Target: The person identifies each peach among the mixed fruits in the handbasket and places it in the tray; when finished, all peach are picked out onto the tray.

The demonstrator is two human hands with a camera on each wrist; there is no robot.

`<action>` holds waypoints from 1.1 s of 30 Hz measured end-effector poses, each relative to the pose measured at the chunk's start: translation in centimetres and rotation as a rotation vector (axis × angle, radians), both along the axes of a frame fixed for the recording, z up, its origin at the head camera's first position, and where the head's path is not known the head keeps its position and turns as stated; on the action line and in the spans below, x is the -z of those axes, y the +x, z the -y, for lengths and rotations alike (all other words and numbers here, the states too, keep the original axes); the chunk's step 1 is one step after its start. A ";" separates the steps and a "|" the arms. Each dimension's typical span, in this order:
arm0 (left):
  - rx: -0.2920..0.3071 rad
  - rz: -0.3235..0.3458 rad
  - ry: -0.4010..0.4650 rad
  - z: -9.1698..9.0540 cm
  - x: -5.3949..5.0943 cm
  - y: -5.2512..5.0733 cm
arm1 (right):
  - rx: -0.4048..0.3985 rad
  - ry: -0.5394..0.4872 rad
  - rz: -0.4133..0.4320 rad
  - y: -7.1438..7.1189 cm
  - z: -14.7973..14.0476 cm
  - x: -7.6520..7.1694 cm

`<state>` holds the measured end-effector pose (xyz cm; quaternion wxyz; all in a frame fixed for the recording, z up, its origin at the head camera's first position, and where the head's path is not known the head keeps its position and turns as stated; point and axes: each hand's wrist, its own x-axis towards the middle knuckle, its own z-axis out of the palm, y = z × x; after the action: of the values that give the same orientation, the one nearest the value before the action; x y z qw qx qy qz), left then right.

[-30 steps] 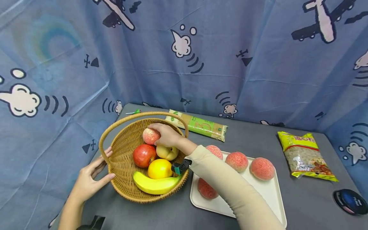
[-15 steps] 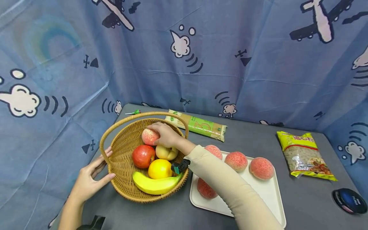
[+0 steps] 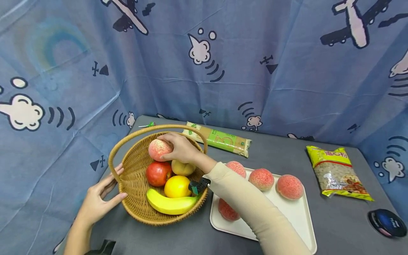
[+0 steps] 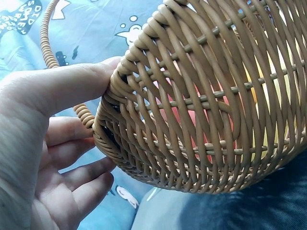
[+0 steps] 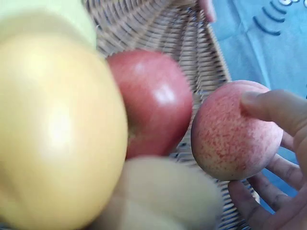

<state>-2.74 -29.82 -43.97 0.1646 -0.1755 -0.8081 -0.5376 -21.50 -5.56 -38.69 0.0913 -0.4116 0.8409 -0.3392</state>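
Your right hand [image 3: 181, 148] grips a speckled pink peach [image 3: 156, 150], thumb on one side and fingers on the other. The peach is within the far part of the wicker basket [image 3: 135, 184], just beyond the red apple [image 3: 157, 174]; you cannot tell from these views whether it touches the apple or the weave. Nearer you in the basket are a pale yellow-green fruit [image 3: 183, 168], partly under your hand, then a bright yellow round fruit [image 3: 177, 186], and a banana [image 3: 170, 203] along the near side.

Your left hand [image 3: 98, 200] holds the basket's left edge, thumb against the rim and fingers behind it by the foot of the arched handle [image 3: 159, 126].

To the right of the basket, your sleeve [image 3: 258, 203] crosses above a white tray [image 3: 291, 214] bearing four reddish peaches [image 3: 261, 179]. Behind lies a long green and beige packet [image 3: 220, 139], and farther right a yellow-topped bag [image 3: 338, 173] and a dark round object [image 3: 387, 223]. All rest on a grey worktop [image 3: 159, 241], with a blue printed curtain [image 3: 229, 71] behind and to both sides.
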 end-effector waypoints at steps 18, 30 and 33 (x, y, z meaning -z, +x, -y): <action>-0.046 0.111 0.005 -0.1 -0.3 0.2 | -0.090 -0.252 0.140 4.0 -4.6 -4.1; -0.040 0.134 -0.005 0.0 -0.5 0.3 | 0.004 -0.402 0.222 8.0 -12.5 -4.3; -0.036 0.130 -0.002 0.0 -0.5 0.3 | 0.047 -0.409 0.209 8.8 -15.3 -3.6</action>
<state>-2.42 -29.83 -43.43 0.1215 -0.1258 -0.8206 -0.5441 -12.68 9.75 -35.05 0.0845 -0.3646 0.7499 -0.5455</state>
